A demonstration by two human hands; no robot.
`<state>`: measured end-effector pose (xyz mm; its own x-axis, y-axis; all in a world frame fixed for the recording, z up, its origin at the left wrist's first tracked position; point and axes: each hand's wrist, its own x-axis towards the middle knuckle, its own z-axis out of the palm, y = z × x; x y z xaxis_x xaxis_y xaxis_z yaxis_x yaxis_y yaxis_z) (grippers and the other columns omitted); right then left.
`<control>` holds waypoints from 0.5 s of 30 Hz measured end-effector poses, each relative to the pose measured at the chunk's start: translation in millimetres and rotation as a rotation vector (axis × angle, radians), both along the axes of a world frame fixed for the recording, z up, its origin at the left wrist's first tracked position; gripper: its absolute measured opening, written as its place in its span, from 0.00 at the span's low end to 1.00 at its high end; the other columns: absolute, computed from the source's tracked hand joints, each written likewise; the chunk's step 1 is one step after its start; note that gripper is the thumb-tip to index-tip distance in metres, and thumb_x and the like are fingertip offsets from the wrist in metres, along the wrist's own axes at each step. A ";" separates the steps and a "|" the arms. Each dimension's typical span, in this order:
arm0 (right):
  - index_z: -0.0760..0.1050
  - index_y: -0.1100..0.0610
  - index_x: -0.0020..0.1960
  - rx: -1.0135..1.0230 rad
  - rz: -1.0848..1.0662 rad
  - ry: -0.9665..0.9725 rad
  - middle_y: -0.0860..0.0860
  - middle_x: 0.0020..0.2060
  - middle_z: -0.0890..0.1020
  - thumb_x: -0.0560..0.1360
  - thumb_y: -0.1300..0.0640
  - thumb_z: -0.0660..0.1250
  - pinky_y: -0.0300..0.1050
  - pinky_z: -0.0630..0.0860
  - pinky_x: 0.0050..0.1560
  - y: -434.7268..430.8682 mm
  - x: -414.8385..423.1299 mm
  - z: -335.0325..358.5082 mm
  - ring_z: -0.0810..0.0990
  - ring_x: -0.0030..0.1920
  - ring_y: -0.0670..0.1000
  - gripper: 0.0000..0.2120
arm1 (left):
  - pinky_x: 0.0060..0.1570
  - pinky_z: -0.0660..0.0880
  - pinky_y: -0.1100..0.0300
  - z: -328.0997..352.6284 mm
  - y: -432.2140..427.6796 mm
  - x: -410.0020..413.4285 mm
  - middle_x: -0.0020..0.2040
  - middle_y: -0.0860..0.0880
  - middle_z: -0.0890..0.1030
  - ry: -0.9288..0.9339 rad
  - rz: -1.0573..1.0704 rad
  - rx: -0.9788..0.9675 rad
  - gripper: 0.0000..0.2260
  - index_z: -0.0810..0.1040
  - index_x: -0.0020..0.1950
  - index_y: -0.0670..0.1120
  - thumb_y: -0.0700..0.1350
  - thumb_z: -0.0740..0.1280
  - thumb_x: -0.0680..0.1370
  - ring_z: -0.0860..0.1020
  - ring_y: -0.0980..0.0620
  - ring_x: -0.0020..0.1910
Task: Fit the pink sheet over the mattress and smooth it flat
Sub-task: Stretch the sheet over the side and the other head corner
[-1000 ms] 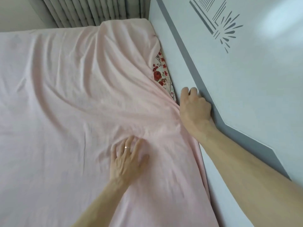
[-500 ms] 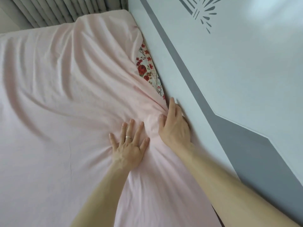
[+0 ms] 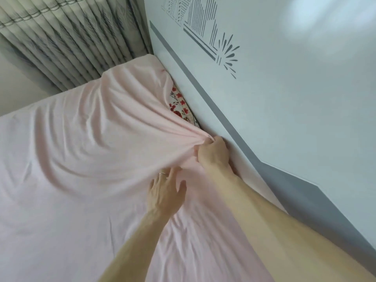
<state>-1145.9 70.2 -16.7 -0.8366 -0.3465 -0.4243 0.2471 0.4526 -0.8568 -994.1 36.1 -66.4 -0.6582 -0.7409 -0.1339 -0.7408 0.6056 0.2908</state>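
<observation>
Plain pale pink sheet (image 3: 81, 159), centre & left of frame. Upper centre, mattress (image 3: 179, 102) strip: white w/ red flowers. Right, headboard (image 3: 284, 98): pale grey-white, darker grey diagonal band, grey line-and-burst motif. Upper left, curtain (image 3: 71, 41): beige-grey w/ grey leaf print.

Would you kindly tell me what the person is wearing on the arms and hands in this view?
Both forearms are bare, with no sleeve, watch or bracelet in view. The left hand wears a thin silver-coloured ring on one finger; its fingertips are hidden under the pink sheet. The right hand shows no ring or glove.
</observation>
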 end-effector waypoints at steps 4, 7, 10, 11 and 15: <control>0.69 0.58 0.56 -0.026 0.034 0.403 0.51 0.45 0.78 0.79 0.65 0.53 0.39 0.64 0.44 23.5 16.6 -22.4 0.76 0.48 0.56 0.10 | 0.67 0.63 0.52 8.4 -7.6 -16.6 0.72 0.50 0.69 0.075 -0.029 -0.111 0.23 0.67 0.73 0.53 0.53 0.63 0.78 0.70 0.46 0.68; 0.68 0.57 0.68 0.066 0.367 0.509 0.55 0.66 0.76 0.79 0.64 0.56 0.37 0.65 0.62 44.2 8.9 -62.6 0.74 0.67 0.54 0.18 | 0.72 0.56 0.50 -2.1 -4.7 -23.0 0.78 0.54 0.58 -0.060 -0.088 -0.040 0.24 0.58 0.76 0.59 0.56 0.58 0.80 0.59 0.50 0.76; 0.56 0.51 0.78 0.125 0.476 0.351 0.52 0.75 0.67 0.80 0.52 0.57 0.47 0.60 0.75 49.1 -3.2 -91.5 0.64 0.75 0.51 0.27 | 0.74 0.51 0.44 -18.4 6.7 -19.9 0.80 0.54 0.50 -0.077 -0.036 -0.014 0.25 0.52 0.78 0.62 0.57 0.54 0.81 0.50 0.50 0.79; 0.56 0.50 0.78 0.087 0.469 0.275 0.50 0.76 0.65 0.79 0.49 0.58 0.48 0.59 0.76 47.0 -3.4 -94.9 0.63 0.76 0.50 0.29 | 0.75 0.49 0.41 -24.5 9.2 -17.9 0.81 0.55 0.48 -0.077 -0.028 0.009 0.25 0.49 0.78 0.64 0.58 0.52 0.82 0.47 0.51 0.79; 0.60 0.53 0.78 -0.155 0.302 -0.032 0.45 0.71 0.70 0.79 0.56 0.62 0.31 0.61 0.68 28.1 -8.8 -101.7 0.67 0.70 0.43 0.29 | 0.72 0.39 0.33 -45.1 8.3 -13.2 0.79 0.60 0.37 -0.125 -0.026 0.099 0.25 0.37 0.76 0.68 0.61 0.44 0.81 0.35 0.54 0.78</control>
